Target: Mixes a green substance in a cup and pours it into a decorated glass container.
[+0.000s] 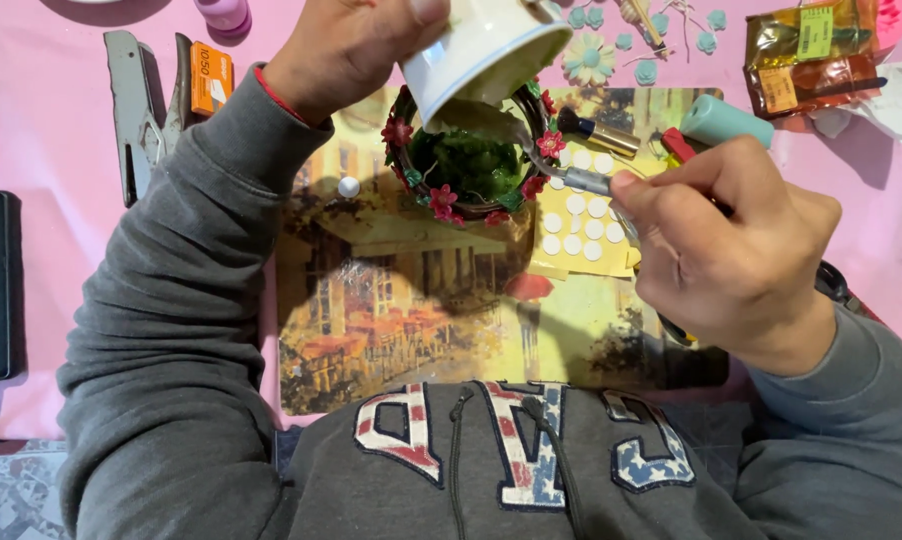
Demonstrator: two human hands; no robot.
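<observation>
Under left hand (pixel 346 50), tilted white cup (pixel 481 50), above wreath (pixel 471 160)

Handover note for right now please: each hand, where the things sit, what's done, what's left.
Left hand: grips a white cup, tilted mouth-down over the wreath bowl.
Right hand: holds a metal spoon, its tip at the cup's mouth.
Bowl: ringed with red flowers and leaves, standing on the picture placemat, green filling already inside.
Sheet of white dots lies right of the bowl; stapler at far left.
Done: green filling in the bowl, as it looks.
Left: apparently scraping out the cup; how much remains inside is hidden.
</observation>
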